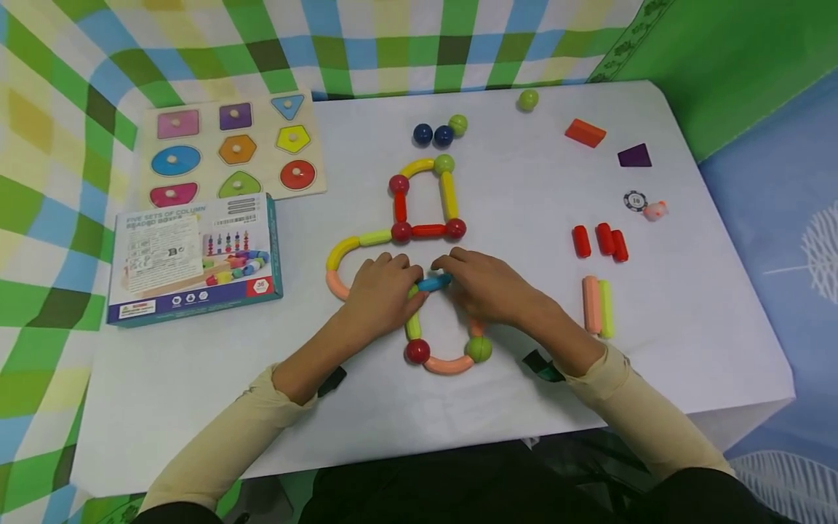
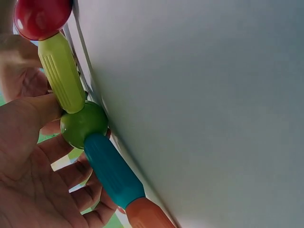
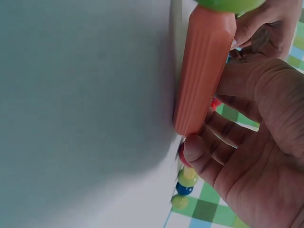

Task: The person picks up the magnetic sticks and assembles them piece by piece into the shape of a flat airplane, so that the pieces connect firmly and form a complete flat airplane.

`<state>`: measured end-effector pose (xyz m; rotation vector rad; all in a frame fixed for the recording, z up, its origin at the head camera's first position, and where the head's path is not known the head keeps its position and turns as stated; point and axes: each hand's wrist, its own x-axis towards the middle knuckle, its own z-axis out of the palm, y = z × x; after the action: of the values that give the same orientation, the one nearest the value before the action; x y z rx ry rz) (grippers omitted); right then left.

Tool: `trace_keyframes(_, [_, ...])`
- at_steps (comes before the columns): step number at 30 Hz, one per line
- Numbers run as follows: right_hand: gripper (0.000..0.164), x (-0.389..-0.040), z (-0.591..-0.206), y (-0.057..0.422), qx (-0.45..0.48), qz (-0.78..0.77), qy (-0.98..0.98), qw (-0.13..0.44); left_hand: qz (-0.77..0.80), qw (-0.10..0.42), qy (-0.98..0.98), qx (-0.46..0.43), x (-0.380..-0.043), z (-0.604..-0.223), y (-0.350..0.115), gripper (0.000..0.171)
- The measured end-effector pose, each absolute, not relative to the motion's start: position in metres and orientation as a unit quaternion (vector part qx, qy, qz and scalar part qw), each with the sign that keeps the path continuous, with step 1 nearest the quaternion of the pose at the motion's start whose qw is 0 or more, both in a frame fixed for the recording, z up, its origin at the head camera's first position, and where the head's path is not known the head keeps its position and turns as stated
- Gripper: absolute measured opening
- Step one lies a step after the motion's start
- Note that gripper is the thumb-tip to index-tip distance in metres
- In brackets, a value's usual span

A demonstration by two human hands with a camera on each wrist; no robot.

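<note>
Magnetic rods and balls form a linked figure on the table. My left hand (image 1: 386,291) pinches a green ball (image 2: 84,124), thumb and fingers around it. A yellow-green rod (image 2: 61,71) runs from that ball to a red ball (image 1: 417,352), and a teal rod (image 2: 114,167) joins its other side. A short blue rod (image 1: 432,283) bridges the space between both hands. My right hand (image 1: 491,285) pinches this blue rod's right end, fingertips partly hidden. Close beside the right hand's fingers is an orange rod (image 3: 204,71), leading to another green ball (image 1: 479,348).
Farther up, the figure continues in a loop with a yellow rod (image 1: 449,195). At left lie a shape puzzle board (image 1: 209,149) and a toy box (image 1: 196,258). Loose red rods (image 1: 581,241), an orange block (image 1: 585,133) and blue balls (image 1: 423,134) lie about the table.
</note>
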<state>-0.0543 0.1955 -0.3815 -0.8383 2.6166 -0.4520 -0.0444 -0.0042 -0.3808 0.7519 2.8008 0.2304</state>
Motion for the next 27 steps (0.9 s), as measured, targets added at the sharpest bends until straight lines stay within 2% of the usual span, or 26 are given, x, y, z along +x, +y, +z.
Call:
trace_keyframes(8, [0.060, -0.043, -0.385, 0.211, -0.304, -0.189, 0.920, 0.157, 0.078, 0.107, 0.957, 0.258, -0.043, -0.381, -0.006, 0.043])
trace_keyframes(12, [0.055, -0.057, -0.378, 0.220, -0.284, -0.228, 0.921, 0.140, 0.082, 0.108, 0.955, 0.262, -0.043, -0.382, -0.005, 0.043])
trace_keyframes(15, [0.046, -0.090, -0.361, 0.224, -0.261, -0.251, 0.926, 0.106, 0.087, 0.110, 0.955, 0.260, -0.043, -0.383, -0.006, 0.044])
trace_keyframes(20, [0.030, -0.174, -0.340, 0.221, -0.200, -0.219, 0.953, 0.060, 0.074, 0.118, 0.955, 0.260, -0.042, -0.383, -0.006, 0.046])
trace_keyframes(24, [0.031, -0.235, -0.344, 0.216, -0.145, -0.165, 0.973, 0.067, 0.056, 0.126, 0.956, 0.259, -0.042, -0.382, -0.005, 0.046])
trace_keyframes(27, [0.038, -0.263, -0.353, 0.217, -0.123, -0.132, 0.980, 0.079, 0.049, 0.131, 0.956, 0.259, -0.041, -0.382, -0.004, 0.045])
